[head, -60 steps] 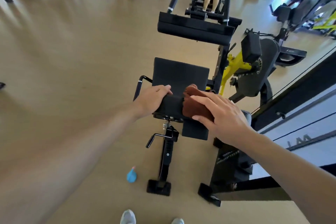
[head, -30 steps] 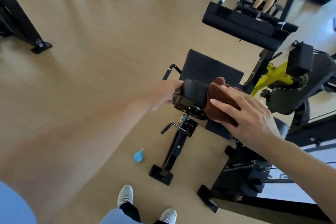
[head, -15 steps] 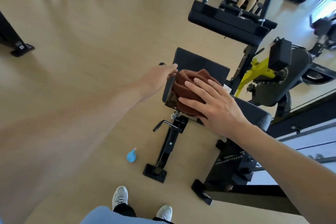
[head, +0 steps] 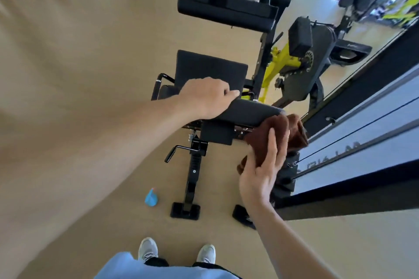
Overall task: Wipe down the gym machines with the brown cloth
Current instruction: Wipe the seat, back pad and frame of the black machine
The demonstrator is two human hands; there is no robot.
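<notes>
I see the machine [head: 226, 70] on the floor [head: 79, 52]. My left hand [head: 207, 97] curls over its pad [head: 247, 112], gripping the top edge. My right hand [head: 260, 172], fingers straight, presses the cloth [head: 281, 133] against the pad's right end. A blue bottle [head: 151, 197] lies by the base.

Fuzzy cloth [head: 272, 133]; matt vinyl pad [head: 249, 111].
</notes>
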